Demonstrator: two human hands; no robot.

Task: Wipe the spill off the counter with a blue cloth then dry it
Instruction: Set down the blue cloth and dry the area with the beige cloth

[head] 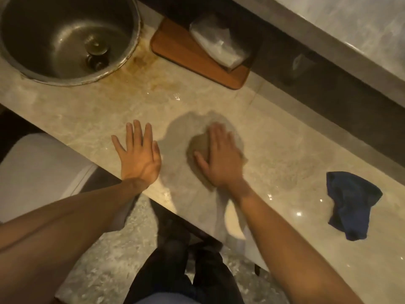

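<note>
Head view: marble counter [87, 119] runs diagonally, person standing at its near edge. L hand [140, 154] lies flat on the counter, palm down, fingers spread wide, holding nothing. R hand [221, 159] is pressed palm down on a tan cloth [198, 148], fingers laid out over it, thumb at the cloth's left edge; it's blurred, so can't tell how firmly it grips vs. just presses. Tan cloth sits bunched under the palm, approx mid-counter, w/ a pale fold trailing toward the counter edge below the wrist. Blue cloth [350, 205] lies crumpled on the counter well to the right of the R hand, nothing touching it. Wet sheen + small droplets [176, 96] show on the counter beyond the hands, betw. them and a wooden board [175, 47]. Board rests at the back w/ a clear plastic bag of white stuff [214, 44] on top. Round metal sink [65, 38] is set in the counter top left, drain plug inside; brownish stain [142, 62] on the stone just beside its rim. White toilet [37, 167] is below the counter, left side.
</note>
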